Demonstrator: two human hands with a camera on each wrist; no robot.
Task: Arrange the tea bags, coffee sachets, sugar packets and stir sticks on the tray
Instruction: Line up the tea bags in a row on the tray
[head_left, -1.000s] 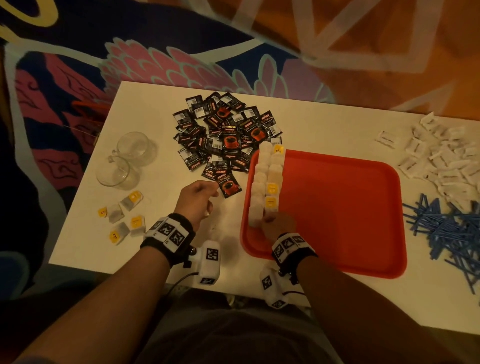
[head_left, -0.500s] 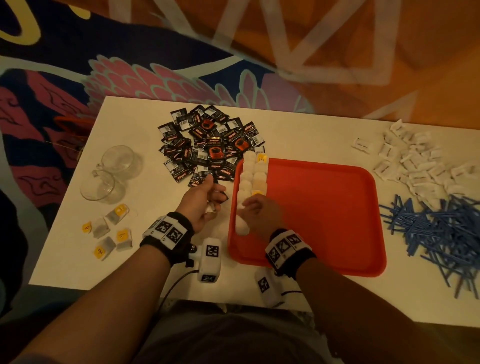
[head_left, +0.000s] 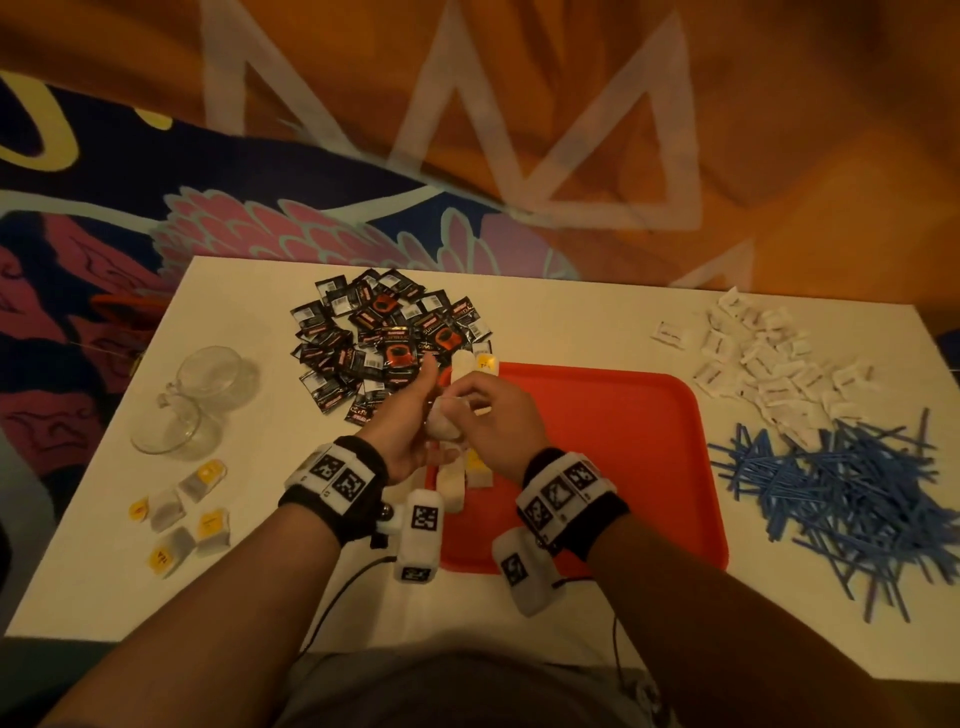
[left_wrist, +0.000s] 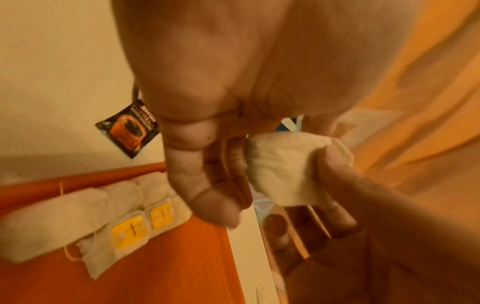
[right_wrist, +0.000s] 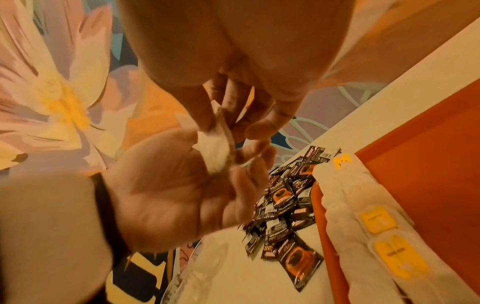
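Both my hands meet above the left edge of the red tray (head_left: 597, 441). Between them is one white tea bag (head_left: 442, 423), also in the left wrist view (left_wrist: 285, 168). It rests in the fingers of my left hand (head_left: 421, 410), while my right hand (head_left: 467, 400) pinches its upper end (right_wrist: 215, 123). Two rows of tea bags (head_left: 452, 493) with yellow tags lie along the tray's left side. A pile of black coffee sachets (head_left: 374, 343) lies behind my left hand. White sugar packets (head_left: 769, 364) and blue stir sticks (head_left: 841, 483) lie right of the tray.
Several loose tea bags (head_left: 182, 509) with yellow tags lie at the white table's front left. Two glass cups (head_left: 192, 400) stand behind them. A patterned rug covers the floor beyond the table. My wrist-camera cables hang over the table's near edge.
My left hand lifted a tea bag from the table beside the sachets and moved right. My right hand left the rows on the tray, rose and took hold of the same bag.
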